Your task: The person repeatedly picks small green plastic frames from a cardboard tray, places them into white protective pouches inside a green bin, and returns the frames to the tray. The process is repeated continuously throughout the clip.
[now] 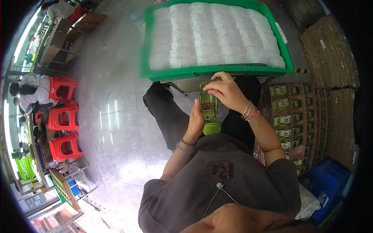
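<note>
In front of my lap, my left hand [197,119] grips a see-through yellow-green plastic frame [203,105], long and narrow with an open middle, along its lower left side. The frame is held upright, its long side running away from me. My right hand [228,92] is over its upper right part, with fingers bent in a pinch at the frame's far end. Whether a small piece sits between those fingertips is too small to tell. Below the frame, a yellow-green bowl-like container [212,128] shows between my legs.
Beyond my knees stands a green tray [182,73] filled with rows of white wrapped bundles. To the right, a brown divided rack [297,112] holds several green car-shaped parts, near cardboard stacks [328,52] and a blue crate [326,180]. Red stools [64,116] and a seated person [35,91] are at left.
</note>
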### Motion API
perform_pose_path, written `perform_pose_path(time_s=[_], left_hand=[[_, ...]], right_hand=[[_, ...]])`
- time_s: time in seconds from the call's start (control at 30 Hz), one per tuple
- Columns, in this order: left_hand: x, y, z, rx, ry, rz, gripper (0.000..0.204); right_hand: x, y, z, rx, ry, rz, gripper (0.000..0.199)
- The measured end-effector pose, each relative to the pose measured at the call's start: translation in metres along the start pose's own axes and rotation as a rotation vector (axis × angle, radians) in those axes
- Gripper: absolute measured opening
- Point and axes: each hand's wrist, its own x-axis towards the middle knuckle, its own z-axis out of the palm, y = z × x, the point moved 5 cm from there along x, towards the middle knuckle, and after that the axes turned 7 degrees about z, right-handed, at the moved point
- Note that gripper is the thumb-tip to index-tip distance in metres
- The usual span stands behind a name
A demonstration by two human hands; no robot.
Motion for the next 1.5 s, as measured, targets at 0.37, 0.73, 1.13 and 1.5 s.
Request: perform_pose_path(time_s=[0.37,0.73,1.13,1.5], left_hand=[[0.006,0.000,0.003,0.038,-0.045,0.143,0.040],[0.024,-0.005,-0.005,0.452,0.197,0.499,0.016],[0.023,-0.009,0.037,0.617,0.123,0.694,0.012],[0.010,-0.047,0.085,0.499,-0.362,0.375,0.031]], right_hand=[[-0.015,-0.010,0.015,-0.198,0.209,0.026,0.017],[-0.043,-0.007,0.034,0.055,0.353,0.176,0.036],[-0.083,0.043,0.039,0.620,0.425,0.641,0.010],[-0.259,0.156,-0.051,0.526,0.821,1.203,0.033]])
